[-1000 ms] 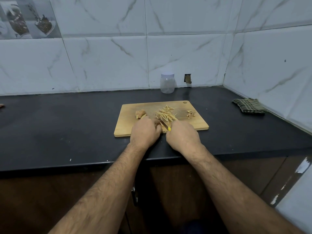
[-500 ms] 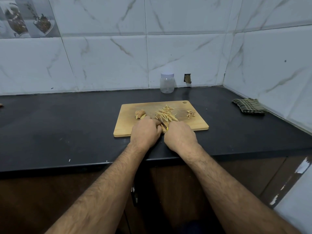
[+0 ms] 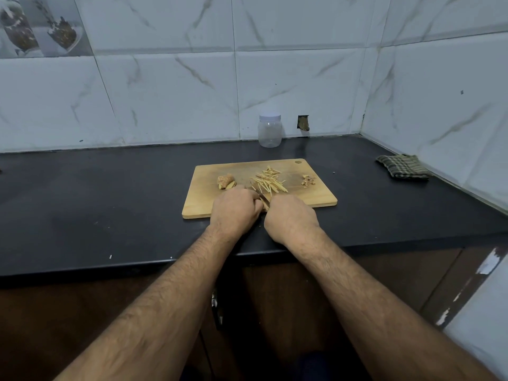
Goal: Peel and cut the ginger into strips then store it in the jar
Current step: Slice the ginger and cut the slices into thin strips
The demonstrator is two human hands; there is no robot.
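Observation:
A wooden cutting board (image 3: pixel 206 204) lies on the black counter. On it sit a pile of pale ginger strips (image 3: pixel 269 181), an unpeeled ginger chunk (image 3: pixel 225 181) at the left and a small heap of peel scraps (image 3: pixel 308 180) at the right. My left hand (image 3: pixel 236 209) curls over a ginger piece on the board's near part; the piece itself is hidden. My right hand (image 3: pixel 291 218) grips a knife (image 3: pixel 263 198), whose blade shows between the two hands. A clear plastic jar (image 3: pixel 270 131) with a white lid stands closed by the back wall.
A folded checked cloth (image 3: pixel 402 166) lies at the right near the corner wall. The counter's front edge runs just below my wrists. A small hole (image 3: pixel 303 122) is in the tile behind the jar.
My right hand has shifted slightly left toward my left hand, and the yellow knife handle seen before is now hidden. The left hand has barely moved.

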